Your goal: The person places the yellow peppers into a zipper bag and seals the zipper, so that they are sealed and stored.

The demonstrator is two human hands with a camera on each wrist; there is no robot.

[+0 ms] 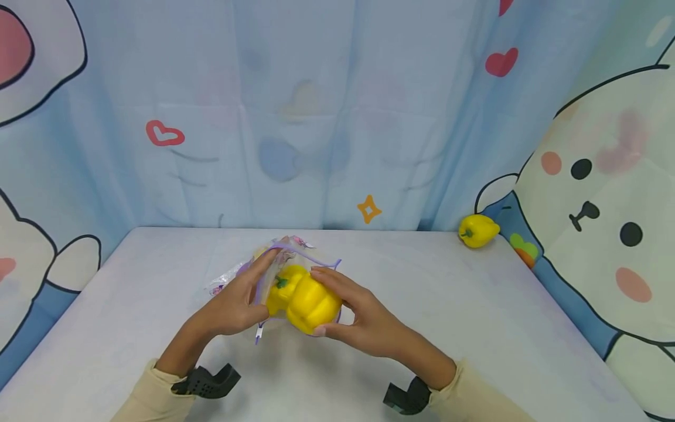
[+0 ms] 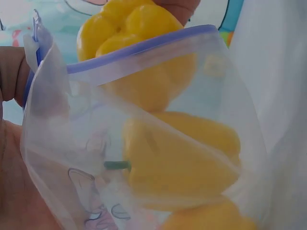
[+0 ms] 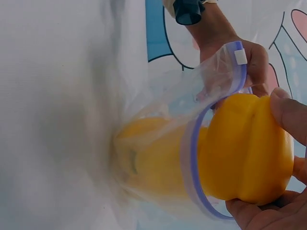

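Note:
A clear zip bag (image 1: 274,264) with a purple rim lies on the white table (image 1: 474,328). My left hand (image 1: 239,302) pinches its rim and holds the mouth open. My right hand (image 1: 358,313) grips a yellow bell pepper (image 1: 311,305), which sits halfway through the mouth. Another yellow pepper (image 1: 280,287) with a green stem lies inside the bag. In the left wrist view, the bag (image 2: 96,158) holds the inner pepper (image 2: 182,163) while the gripped pepper (image 2: 139,28) pokes above the rim. In the right wrist view, my fingers (image 3: 290,112) wrap the gripped pepper (image 3: 244,148) at the bag's rim (image 3: 192,158).
A third yellow pepper (image 1: 477,230) rests at the table's far right corner against the cartoon curtain (image 1: 590,176). Black wrist mounts (image 1: 208,381) sit on both sleeves near the front edge.

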